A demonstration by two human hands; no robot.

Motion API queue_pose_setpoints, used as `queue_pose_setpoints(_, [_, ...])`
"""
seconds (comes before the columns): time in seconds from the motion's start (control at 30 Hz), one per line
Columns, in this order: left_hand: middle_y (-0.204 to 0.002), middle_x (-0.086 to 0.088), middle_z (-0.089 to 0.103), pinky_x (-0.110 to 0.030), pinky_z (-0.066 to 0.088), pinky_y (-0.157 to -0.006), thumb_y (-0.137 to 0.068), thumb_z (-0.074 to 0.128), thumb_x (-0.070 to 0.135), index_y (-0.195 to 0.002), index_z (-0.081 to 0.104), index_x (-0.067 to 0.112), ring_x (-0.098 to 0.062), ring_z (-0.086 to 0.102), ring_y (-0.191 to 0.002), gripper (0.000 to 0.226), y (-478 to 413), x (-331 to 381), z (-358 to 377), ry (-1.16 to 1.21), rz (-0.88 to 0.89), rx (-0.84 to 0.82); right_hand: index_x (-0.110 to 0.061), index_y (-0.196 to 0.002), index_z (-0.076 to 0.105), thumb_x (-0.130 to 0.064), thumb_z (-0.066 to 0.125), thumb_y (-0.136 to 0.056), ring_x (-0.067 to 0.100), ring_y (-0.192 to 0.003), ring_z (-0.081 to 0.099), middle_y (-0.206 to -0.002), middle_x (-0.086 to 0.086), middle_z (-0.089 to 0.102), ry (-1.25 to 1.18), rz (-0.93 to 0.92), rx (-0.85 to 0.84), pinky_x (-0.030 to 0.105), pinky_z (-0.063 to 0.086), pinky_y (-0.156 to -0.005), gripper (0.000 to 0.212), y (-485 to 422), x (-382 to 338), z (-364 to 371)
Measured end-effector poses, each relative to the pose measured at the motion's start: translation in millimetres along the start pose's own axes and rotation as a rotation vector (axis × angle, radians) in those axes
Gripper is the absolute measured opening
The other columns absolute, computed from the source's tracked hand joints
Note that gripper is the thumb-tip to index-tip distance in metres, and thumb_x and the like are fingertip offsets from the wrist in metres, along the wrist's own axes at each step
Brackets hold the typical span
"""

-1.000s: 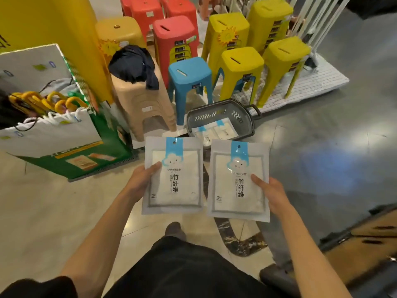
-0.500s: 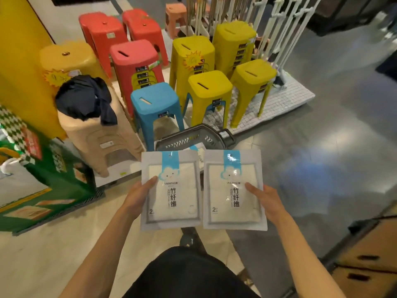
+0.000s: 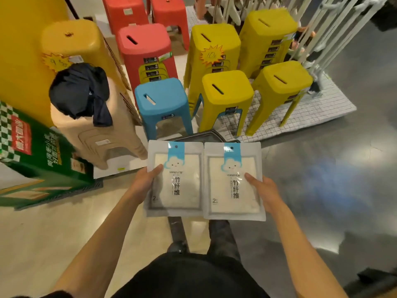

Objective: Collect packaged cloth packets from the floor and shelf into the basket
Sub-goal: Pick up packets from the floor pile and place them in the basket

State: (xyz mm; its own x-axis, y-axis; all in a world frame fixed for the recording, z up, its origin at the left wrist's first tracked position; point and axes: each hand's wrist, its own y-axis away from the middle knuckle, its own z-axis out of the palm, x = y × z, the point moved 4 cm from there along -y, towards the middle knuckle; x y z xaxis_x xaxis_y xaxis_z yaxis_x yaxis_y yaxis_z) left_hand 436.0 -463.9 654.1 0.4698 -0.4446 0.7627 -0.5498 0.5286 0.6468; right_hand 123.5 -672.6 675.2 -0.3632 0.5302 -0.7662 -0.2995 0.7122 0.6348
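I hold two white cloth packets with blue cloud labels side by side in front of me. My left hand (image 3: 143, 183) grips the left packet (image 3: 175, 179) by its left edge, thumb on top. My right hand (image 3: 263, 190) grips the right packet (image 3: 234, 181) by its right edge. The dark grey basket (image 3: 199, 135) sits on the floor just beyond the packets; only a strip of its far rim shows above them and its inside is hidden.
Plastic stools stand close behind the basket: a blue stool (image 3: 162, 104), yellow stools (image 3: 227, 97), red stools (image 3: 144, 46) and a beige stool (image 3: 96, 134) with a dark cloth (image 3: 80, 91) on it. A green display box (image 3: 40, 160) is at left. Open grey floor lies to the right.
The view has moved forward toward the stools. The two packets now cover almost all of the basket, whose inside showed a second ago. Both hands keep their grip.
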Motion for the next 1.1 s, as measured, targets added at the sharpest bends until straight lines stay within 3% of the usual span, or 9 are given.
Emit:
queue_pose_setpoints(0.2, [-0.090,0.000,0.079,-0.033,0.059,-0.067,-0.097,0.065,0.029,-0.106,0.070,0.014,-0.026,0.075,-0.090,0.018,-46.6,5.1,41.7,-0.021,-0.050,0.126,-0.008,-0.106,0.071,-0.025,0.074,-0.088,0.025,-0.088,0.075,-0.096,0.008,0.078,0.089,0.094,-0.122,0.039,0.060,-0.078,0.025,-94.2,-39.4,-9.6])
queue_pose_setpoints(0.33, [-0.100,-0.006,0.076,-0.038,0.059,-0.071,-0.094,0.068,0.032,-0.112,0.069,0.010,-0.028,0.073,-0.092,0.028,-79.5,1.5,62.0,0.010,-0.105,0.224,-0.007,-0.107,0.071,-0.030,0.076,-0.086,0.024,-0.088,0.075,-0.096,0.008,0.077,0.214,0.141,-0.161,0.041,0.060,-0.083,0.031,-155.4,-49.0,-11.4])
queue_pose_setpoints(0.4, [-0.096,-0.005,0.076,-0.033,0.058,-0.064,-0.093,0.069,0.030,-0.108,0.068,0.012,-0.021,0.074,-0.083,0.023,-93.4,-5.5,68.8,0.063,-0.146,0.274,-0.008,-0.108,0.070,-0.031,0.077,-0.085,0.023,-0.087,0.075,-0.097,0.007,0.077,0.255,0.163,-0.163,0.038,0.060,-0.079,0.034,-182.3,-49.4,-9.4])
queue_pose_setpoints(0.5, [-0.076,0.002,0.076,-0.022,0.055,-0.050,-0.095,0.068,0.024,-0.096,0.068,0.011,-0.009,0.072,-0.061,0.013,-112.8,-19.9,73.3,0.094,-0.191,0.313,-0.008,-0.108,0.070,-0.031,0.078,-0.085,0.021,-0.087,0.075,-0.098,0.007,0.077,0.279,0.191,-0.161,0.034,0.061,-0.073,0.034,-216.7,-42.4,-3.1])
queue_pose_setpoints(0.63, [-0.096,-0.009,0.077,-0.038,0.062,-0.075,-0.095,0.069,0.029,-0.109,0.070,0.004,-0.021,0.076,-0.080,0.028,-147.0,-52.3,68.1,0.100,-0.253,0.337,-0.010,-0.111,0.070,-0.033,0.078,-0.084,0.020,-0.088,0.075,-0.099,0.006,0.077,0.332,0.223,-0.156,0.035,0.060,-0.076,0.037,-258.0,-18.3,12.2])
queue_pose_setpoints(0.8, [-0.100,-0.008,0.076,-0.044,0.059,-0.085,-0.100,0.060,0.030,-0.113,0.069,0.005,-0.025,0.074,-0.091,0.029,-202.2,-102.2,60.2,0.089,-0.313,0.342,-0.010,-0.107,0.072,-0.027,0.079,-0.084,0.018,-0.083,0.074,-0.098,0.005,0.076,0.364,0.252,-0.131,0.029,0.059,-0.068,0.030,-310.3,27.4,36.4])
queue_pose_setpoints(0.97, [-0.094,-0.005,0.075,-0.036,0.056,-0.078,-0.101,0.058,0.032,-0.099,0.069,0.014,-0.022,0.072,-0.087,0.022,-266.7,-149.6,53.3,0.042,-0.360,0.340,-0.019,-0.094,0.072,-0.023,0.077,-0.087,0.018,-0.084,0.074,-0.095,0.002,0.076,0.366,0.298,-0.132,0.032,0.059,-0.075,0.010,-368.3,76.5,62.1])
queue_pose_setpoints(1.1, [-0.098,-0.004,0.075,-0.040,0.056,-0.080,-0.100,0.058,0.040,-0.107,0.068,0.015,-0.023,0.071,-0.090,0.028,-320.6,-186.0,47.5,0.015,-0.379,0.348,-0.022,-0.091,0.070,-0.022,0.076,-0.088,0.009,-0.073,0.073,-0.083,-0.007,0.075,0.366,0.310,-0.124,0.024,0.058,-0.062,0.007,-419.6,112.6,81.1])
